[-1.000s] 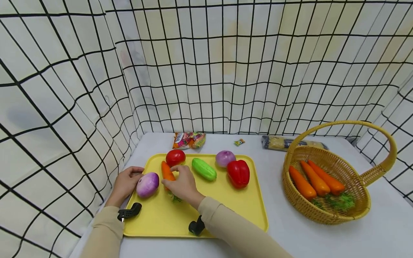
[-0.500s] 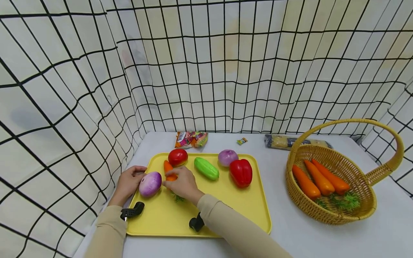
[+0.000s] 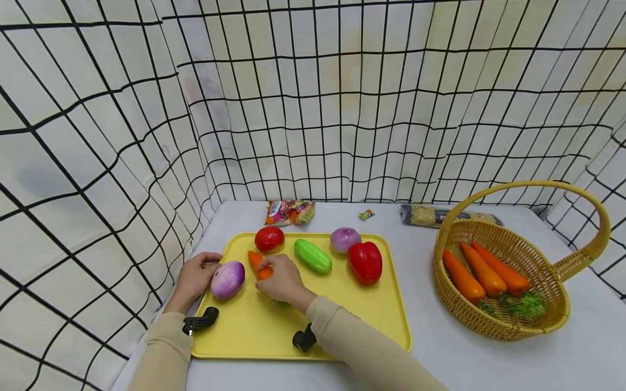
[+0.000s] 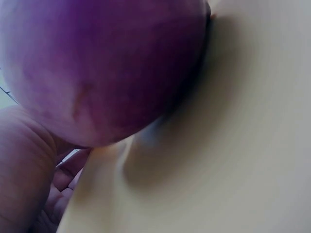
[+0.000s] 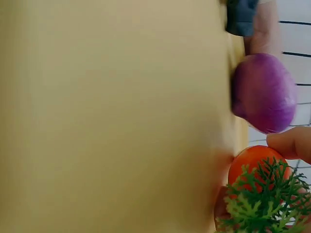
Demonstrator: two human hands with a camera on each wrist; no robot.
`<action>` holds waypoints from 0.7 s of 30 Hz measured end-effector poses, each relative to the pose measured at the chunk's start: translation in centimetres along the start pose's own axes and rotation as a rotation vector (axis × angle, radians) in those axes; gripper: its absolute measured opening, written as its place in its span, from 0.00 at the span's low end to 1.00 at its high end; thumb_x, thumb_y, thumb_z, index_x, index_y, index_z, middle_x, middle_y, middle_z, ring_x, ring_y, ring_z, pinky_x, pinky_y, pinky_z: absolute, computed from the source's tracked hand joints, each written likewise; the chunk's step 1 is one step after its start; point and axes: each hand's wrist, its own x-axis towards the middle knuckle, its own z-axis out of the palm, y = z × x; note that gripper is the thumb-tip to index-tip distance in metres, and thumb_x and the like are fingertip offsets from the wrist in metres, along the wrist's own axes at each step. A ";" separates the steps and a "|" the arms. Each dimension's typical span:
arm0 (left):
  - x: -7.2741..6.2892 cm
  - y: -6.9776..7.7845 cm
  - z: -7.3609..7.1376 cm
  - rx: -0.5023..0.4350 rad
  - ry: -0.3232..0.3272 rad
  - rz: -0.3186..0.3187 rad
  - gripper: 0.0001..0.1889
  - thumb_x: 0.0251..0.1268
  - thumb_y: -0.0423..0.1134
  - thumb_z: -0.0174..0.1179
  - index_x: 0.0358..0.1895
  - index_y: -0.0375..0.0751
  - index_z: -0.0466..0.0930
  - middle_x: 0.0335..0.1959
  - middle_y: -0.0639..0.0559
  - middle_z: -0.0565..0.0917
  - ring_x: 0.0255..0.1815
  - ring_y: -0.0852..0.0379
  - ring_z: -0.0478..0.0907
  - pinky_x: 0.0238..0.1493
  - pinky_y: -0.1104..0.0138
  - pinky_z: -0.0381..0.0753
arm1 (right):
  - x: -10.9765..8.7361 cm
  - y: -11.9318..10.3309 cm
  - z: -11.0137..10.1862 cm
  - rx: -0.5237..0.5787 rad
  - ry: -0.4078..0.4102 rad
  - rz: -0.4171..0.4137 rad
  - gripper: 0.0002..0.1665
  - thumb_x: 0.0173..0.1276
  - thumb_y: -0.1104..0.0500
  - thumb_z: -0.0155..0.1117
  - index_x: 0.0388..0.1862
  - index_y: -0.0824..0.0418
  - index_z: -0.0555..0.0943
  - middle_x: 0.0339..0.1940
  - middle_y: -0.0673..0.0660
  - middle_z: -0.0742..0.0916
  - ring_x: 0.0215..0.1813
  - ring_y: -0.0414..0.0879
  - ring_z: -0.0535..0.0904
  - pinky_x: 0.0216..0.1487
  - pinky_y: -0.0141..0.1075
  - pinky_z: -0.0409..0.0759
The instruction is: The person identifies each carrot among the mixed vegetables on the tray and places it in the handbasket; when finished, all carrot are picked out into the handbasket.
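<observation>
My right hand [image 3: 282,279] pinches an orange carrot [image 3: 254,260] low over the left part of the yellow tray [image 3: 342,326]. Its leafy green top [image 5: 265,196] shows in the right wrist view, with a finger [image 5: 291,141] against its orange end. My left hand [image 3: 195,277] holds the tray's left rim, fingers bent at the edge and partly hidden. Right beside it lies a purple onion [image 3: 227,279], which fills much of the left wrist view; whether the hand touches it, I cannot tell. A tomato [image 3: 269,239] sits just beyond the carrot's tip.
Further right on the tray lie a cucumber [image 3: 313,256], a second onion [image 3: 345,239] and a red bell pepper [image 3: 365,263]. A handled wicker basket [image 3: 494,320] with 3 carrots [image 3: 481,269] stands at right. Snack packets [image 3: 290,212] and a noodle pack [image 3: 430,215] lie behind. Black netting surrounds the table.
My right hand has shifted slightly right, swinging the carrot's leafy end the same way and slanting it more. The left hand stays beside the onion. The head view has shifted a little.
</observation>
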 end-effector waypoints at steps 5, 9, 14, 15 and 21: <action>0.0 -0.2 0.0 0.006 0.000 0.000 0.17 0.67 0.39 0.61 0.54 0.34 0.79 0.48 0.37 0.84 0.35 0.62 0.77 0.34 0.73 0.75 | -0.5 0.2 -1.4 0.056 0.012 0.011 0.13 0.53 0.61 0.73 0.38 0.50 0.85 0.45 0.51 0.80 0.44 0.44 0.72 0.40 0.33 0.74; 0.2 -0.2 0.0 0.018 0.001 0.003 0.17 0.67 0.39 0.60 0.54 0.35 0.79 0.48 0.38 0.84 0.36 0.62 0.77 0.35 0.73 0.75 | -0.9 0.5 -2.7 0.087 0.021 -0.020 0.12 0.55 0.59 0.73 0.39 0.52 0.84 0.45 0.50 0.81 0.42 0.44 0.72 0.36 0.32 0.72; 0.2 -0.3 0.1 0.025 -0.005 0.005 0.17 0.68 0.40 0.60 0.55 0.35 0.79 0.49 0.38 0.83 0.38 0.60 0.77 0.36 0.72 0.75 | -2.0 1.0 -4.9 0.101 0.005 -0.066 0.09 0.58 0.54 0.74 0.38 0.51 0.84 0.43 0.48 0.82 0.40 0.42 0.73 0.38 0.32 0.72; 0.1 -0.4 0.1 0.026 -0.006 0.003 0.17 0.68 0.40 0.59 0.55 0.35 0.79 0.49 0.38 0.83 0.38 0.60 0.78 0.36 0.72 0.75 | -2.3 1.1 -5.4 0.094 0.003 -0.075 0.09 0.58 0.53 0.74 0.37 0.51 0.85 0.42 0.47 0.82 0.40 0.42 0.73 0.38 0.32 0.73; 0.1 -0.4 0.1 0.036 -0.003 0.001 0.17 0.67 0.41 0.60 0.54 0.36 0.79 0.48 0.39 0.84 0.39 0.58 0.78 0.36 0.72 0.75 | -4.8 1.2 -9.2 0.056 -0.002 -0.120 0.10 0.58 0.51 0.75 0.39 0.48 0.85 0.46 0.50 0.81 0.43 0.45 0.75 0.39 0.34 0.78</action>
